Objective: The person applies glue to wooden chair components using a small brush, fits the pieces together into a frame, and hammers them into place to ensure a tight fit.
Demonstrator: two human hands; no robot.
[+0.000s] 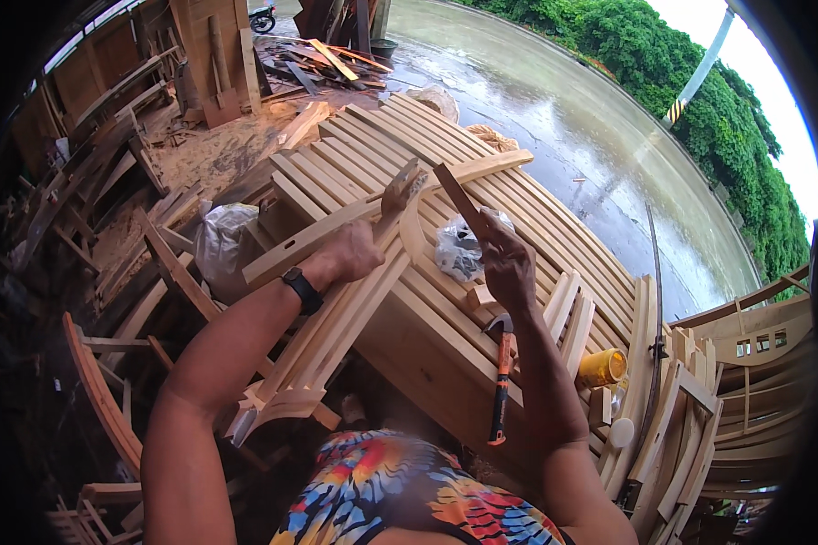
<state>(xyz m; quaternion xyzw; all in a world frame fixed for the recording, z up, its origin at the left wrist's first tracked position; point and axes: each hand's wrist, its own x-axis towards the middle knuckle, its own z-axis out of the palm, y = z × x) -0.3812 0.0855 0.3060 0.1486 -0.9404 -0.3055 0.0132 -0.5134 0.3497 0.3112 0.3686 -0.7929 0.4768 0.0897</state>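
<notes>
My left hand (347, 253), with a black watch on its wrist, is closed around a short wooden tool (396, 189). The tool's broad end rests over or just above a curved wooden rail (314, 233) with a slot cut in it; whether they touch I cannot tell. My right hand (507, 263) grips a flat, dark brown wooden stick (459, 198), its far end raised near the rail's bend. Below lies a chair-like wooden frame (347, 304) of long pale bars. A claw hammer (501, 386) with a black and orange handle lies beside my right forearm.
Stacked pale wooden slats (554, 245) form the work surface. On it sit a clear plastic bag (457, 254) with dark contents and a yellow container (602, 367) on its side. A whitish bag (227, 238) lies at left. Curved frame parts (100, 386) crowd the left; more frames (691, 409) stand right.
</notes>
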